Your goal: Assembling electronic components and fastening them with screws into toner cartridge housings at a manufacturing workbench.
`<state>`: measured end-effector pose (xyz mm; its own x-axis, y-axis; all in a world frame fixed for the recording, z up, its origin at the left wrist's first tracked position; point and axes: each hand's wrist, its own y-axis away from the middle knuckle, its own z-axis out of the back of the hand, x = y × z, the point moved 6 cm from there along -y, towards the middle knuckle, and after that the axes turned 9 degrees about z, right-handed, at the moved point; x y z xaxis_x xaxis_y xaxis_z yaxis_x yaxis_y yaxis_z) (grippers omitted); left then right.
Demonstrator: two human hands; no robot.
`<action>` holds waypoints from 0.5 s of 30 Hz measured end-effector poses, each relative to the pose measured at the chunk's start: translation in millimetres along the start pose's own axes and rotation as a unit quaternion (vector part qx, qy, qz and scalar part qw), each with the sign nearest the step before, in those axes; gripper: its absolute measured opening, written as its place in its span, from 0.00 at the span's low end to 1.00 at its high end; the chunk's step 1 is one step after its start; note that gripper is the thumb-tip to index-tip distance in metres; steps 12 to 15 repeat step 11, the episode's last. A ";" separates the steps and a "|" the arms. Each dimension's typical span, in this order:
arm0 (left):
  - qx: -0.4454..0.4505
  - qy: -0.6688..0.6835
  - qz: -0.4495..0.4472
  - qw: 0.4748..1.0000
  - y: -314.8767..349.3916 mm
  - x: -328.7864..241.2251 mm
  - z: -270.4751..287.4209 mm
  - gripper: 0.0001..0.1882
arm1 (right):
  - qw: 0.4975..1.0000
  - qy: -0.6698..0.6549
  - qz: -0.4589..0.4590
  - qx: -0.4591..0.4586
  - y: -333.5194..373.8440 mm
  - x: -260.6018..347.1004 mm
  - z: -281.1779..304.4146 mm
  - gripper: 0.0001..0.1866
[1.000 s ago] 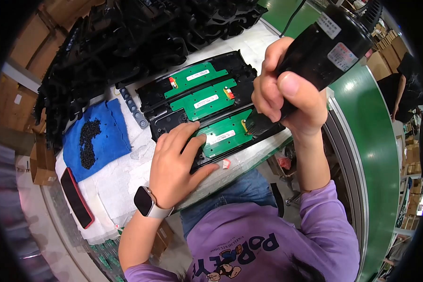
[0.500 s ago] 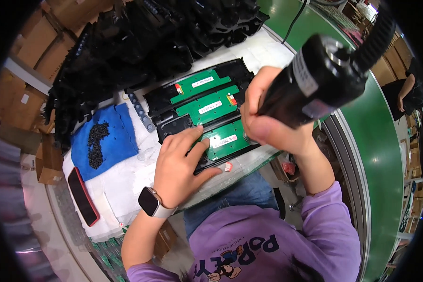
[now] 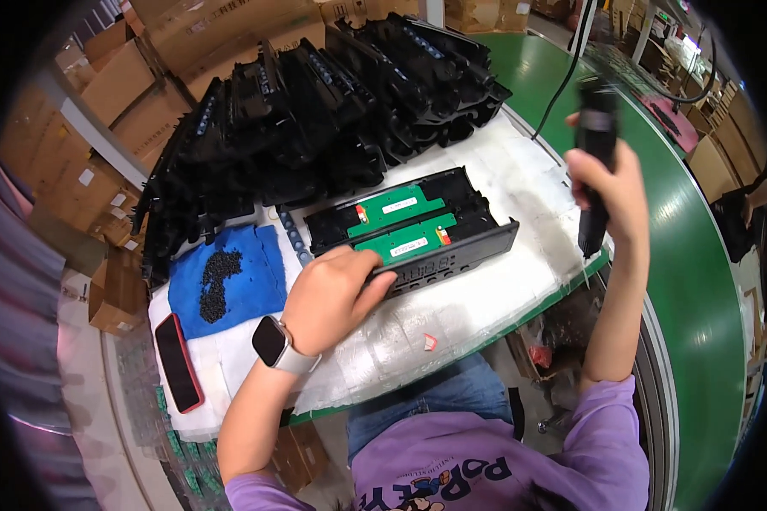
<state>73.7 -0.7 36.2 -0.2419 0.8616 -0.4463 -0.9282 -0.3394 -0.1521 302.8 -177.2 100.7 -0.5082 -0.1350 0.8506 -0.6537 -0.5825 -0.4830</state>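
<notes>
My left hand (image 3: 337,294) has its fingers closed on the left end of the nearest black plastic panel (image 3: 486,247). That panel is tipped up on its edge, showing digit-shaped display cut-outs and small slots. Behind it lie more black panels with green circuit boards (image 3: 413,241), each bearing a white label and a red-and-yellow part. Over the table's right edge, away from the panels, my right hand (image 3: 618,192) grips a black electric screwdriver (image 3: 596,140). It stands roughly upright, its upper end blurred.
Black plastic housings (image 3: 315,111) are piled at the back. To the left are a blue cloth (image 3: 260,277) with many tiny black screws, a red-edged phone (image 3: 179,362) and a grey button strip (image 3: 295,237). A green belt (image 3: 699,298) curves along the right.
My right hand has lifted the screwdriver off the boards and moved it right. The nearest panel, flat before with its board showing, is now tipped up in my left hand. The view has shifted.
</notes>
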 end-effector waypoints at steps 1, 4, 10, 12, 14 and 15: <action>-0.069 -0.006 -0.032 0.997 -2.0 3.5 3.7 0.09 | 0.997 0.064 -0.031 0.026 -4.9 -17.1 -2.7 0.25; -0.218 -0.073 -0.085 0.970 -7.7 7.0 12.0 0.15 | 0.971 0.225 -0.058 0.050 -11.8 -78.7 -6.2 0.29; -0.225 0.145 -0.073 0.961 16.9 3.5 4.1 0.23 | 0.828 0.560 0.029 0.009 -6.2 -99.3 -24.8 0.26; -0.223 0.143 -0.068 0.962 16.7 7.1 3.6 0.23 | 0.806 0.581 0.113 -0.003 -6.6 -89.5 -33.9 0.26; -0.223 0.143 -0.068 0.962 16.7 7.1 3.6 0.23 | 0.806 0.581 0.113 -0.003 -6.6 -89.5 -33.9 0.26; -0.223 0.143 -0.068 0.962 16.7 7.1 3.6 0.23 | 0.806 0.581 0.113 -0.003 -6.6 -89.5 -33.9 0.26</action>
